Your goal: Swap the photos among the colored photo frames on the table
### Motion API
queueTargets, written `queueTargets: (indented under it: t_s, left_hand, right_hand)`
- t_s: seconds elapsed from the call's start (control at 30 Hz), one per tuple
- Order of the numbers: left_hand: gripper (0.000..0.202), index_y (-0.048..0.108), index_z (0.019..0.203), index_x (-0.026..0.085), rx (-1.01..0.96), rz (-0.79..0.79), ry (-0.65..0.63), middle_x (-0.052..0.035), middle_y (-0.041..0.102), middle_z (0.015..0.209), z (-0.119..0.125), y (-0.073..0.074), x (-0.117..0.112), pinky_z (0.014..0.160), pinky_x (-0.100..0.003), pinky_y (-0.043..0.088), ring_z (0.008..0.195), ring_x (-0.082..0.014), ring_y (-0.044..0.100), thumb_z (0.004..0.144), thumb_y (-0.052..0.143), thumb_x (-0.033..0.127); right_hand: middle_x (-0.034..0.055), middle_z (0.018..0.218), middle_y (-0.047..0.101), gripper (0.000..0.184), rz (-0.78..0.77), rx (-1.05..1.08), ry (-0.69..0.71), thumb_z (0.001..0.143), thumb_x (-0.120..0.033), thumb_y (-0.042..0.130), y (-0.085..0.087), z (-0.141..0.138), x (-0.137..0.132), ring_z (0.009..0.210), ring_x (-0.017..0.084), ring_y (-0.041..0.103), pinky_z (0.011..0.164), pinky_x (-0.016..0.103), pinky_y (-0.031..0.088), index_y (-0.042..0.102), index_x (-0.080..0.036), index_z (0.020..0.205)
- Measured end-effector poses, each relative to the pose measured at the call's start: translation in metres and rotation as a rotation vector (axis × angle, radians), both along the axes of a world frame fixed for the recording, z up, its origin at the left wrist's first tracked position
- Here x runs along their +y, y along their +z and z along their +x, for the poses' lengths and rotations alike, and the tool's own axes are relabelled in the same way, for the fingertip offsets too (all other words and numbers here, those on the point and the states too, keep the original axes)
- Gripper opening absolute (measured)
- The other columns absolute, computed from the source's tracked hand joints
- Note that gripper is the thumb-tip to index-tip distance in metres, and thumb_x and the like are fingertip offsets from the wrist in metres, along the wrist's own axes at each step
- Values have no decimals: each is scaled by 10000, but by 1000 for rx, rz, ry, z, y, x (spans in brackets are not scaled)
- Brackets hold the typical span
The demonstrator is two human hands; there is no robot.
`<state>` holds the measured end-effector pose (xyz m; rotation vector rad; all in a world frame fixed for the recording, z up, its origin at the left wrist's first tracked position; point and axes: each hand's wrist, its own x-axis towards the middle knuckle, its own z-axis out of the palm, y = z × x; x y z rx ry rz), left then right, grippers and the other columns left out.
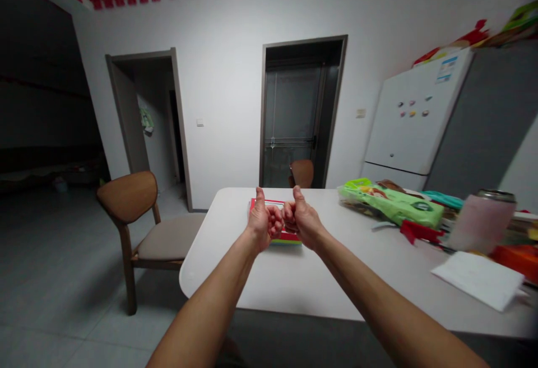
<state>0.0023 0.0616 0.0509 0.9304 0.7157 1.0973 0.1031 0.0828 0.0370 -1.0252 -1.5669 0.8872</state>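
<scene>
A: Forearms (pixel 214 301) nearest the lens, both in from the bottom of frame, converging over the counter (pixel 225 245). State of each grip?
B: Left hand (pixel 264 221): fingers curled in together, thumb straight up. Right hand (pixel 303 219): same pose, fist closed, thumb up.
A: Hands touching?
B: Knuckles face each other, right at or next to contact. Can't tell which from here.
A: And the thing by them?
B: Flat striped item (pixel 290 238), red/white/green, lying on the counter behind and below the fists, partly hidden by them. Box or book, can't tell.
A: Rest of the counter?
B: Right side: green package (pixel 395 204), red item (pixel 420 232) just in front of it, pink container (pixel 483 222) with metallic top, upright, white sheet (pixel 479 279) near the front edge.
A: Around it?
B: Wooden chair (pixel 128 197) at left, second chair (pixel 302 173) past the far edge, fridge (pixel 414 116) back right.
</scene>
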Motion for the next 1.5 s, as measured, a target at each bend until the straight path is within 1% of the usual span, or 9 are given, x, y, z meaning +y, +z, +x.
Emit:
queueTargets:
  t_s: [0.13, 0.27, 0.4, 0.57, 0.73, 0.87, 1.0, 1.23, 1.5]
  left_hand:
    - [602, 443, 472, 145, 29, -94, 106, 35, 413, 317, -8, -37, 13, 328, -136, 162, 261, -26, 302, 743, 260, 650]
    - [392, 501, 626, 121, 49, -200, 206, 13, 504, 430, -10, -89, 26, 369, -147, 282, 329, -53, 422, 792, 409, 464]
    - [243, 515, 742, 111, 10, -201, 302, -40, 581, 576, -1, -120, 39, 463, -197, 399, 472, -106, 544, 782, 471, 347]
    - [158, 544, 851, 123, -60, -45, 461, -47, 628, 779, 17, -122, 37, 621, -217, 448, 677, -127, 594, 742, 491, 225]
    - [230, 600, 847, 116, 53, 152, 493, -43, 654, 770, 23, -103, -17, 683, -257, 450, 729, -186, 598, 630, 587, 190]
    - [342, 566, 992, 181, 540, 615, 383, -31, 626, 963, 21, -94, -70, 806, -284, 426, 889, -187, 563, 669, 466, 128]
    - [623, 440, 1165, 129, 1056, 952, 259, -98, 474, 1203, 15, -109, -98, 920, -359, 364, 1074, -241, 451, 545, 469, 82]
    - [526, 396, 1200, 193, 1469, 1047, 154, -68, 430, 1244, 17, -150, -105, 832, -404, 448, 1098, -280, 424, 681, 478, 216]
    - [336, 464, 1133, 226, 1571, 996, 144, -37, 467, 1216, 27, -164, -102, 856, -375, 433, 1105, -260, 420, 812, 366, 242]
  right_hand:
    - [57, 703, 601, 402, 194, -620, -256, 768, -471, 349, -41, 3, 35, 625, 129, 516, 567, 239, 372, 587, -150, 723]
    - [84, 1008, 559, 388, 214, -811, -290, 619, -246, 594, -72, 11, 54, 931, 228, 456, 758, 350, 322, 549, -214, 1003]
    - [85, 956, 556, 261, 261, -948, -239, 655, -170, 535, -85, 12, 44, 939, 220, 434, 800, 360, 286, 590, -203, 908]
    - [73, 973, 546, 292, 305, -905, -127, 653, -232, 543, -86, 15, 9, 936, 211, 447, 821, 353, 310, 583, -209, 942]
    - [105, 1203, 452, 526, 70, -229, -135, 691, -403, 486, -67, 31, -27, 1108, 225, 391, 920, 377, 293, 441, -179, 1165]
    - [62, 1170, 503, 594, -231, 387, -83, 720, -515, 410, -53, 45, -61, 1043, 221, 478, 803, 391, 412, 293, -280, 1253]
    - [68, 1096, 568, 598, -328, 640, 55, 710, -438, 478, -62, 57, -87, 939, 215, 558, 733, 348, 465, 293, -270, 1253]
    - [88, 905, 656, 505, -453, 331, 116, 628, -257, 536, -99, 72, -75, 790, 215, 614, 704, 331, 477, 473, -126, 1111]
    - [63, 846, 664, 344, -195, -492, -190, 574, -168, 447, -129, 81, -45, 721, 168, 602, 645, 233, 443, 600, -147, 882]
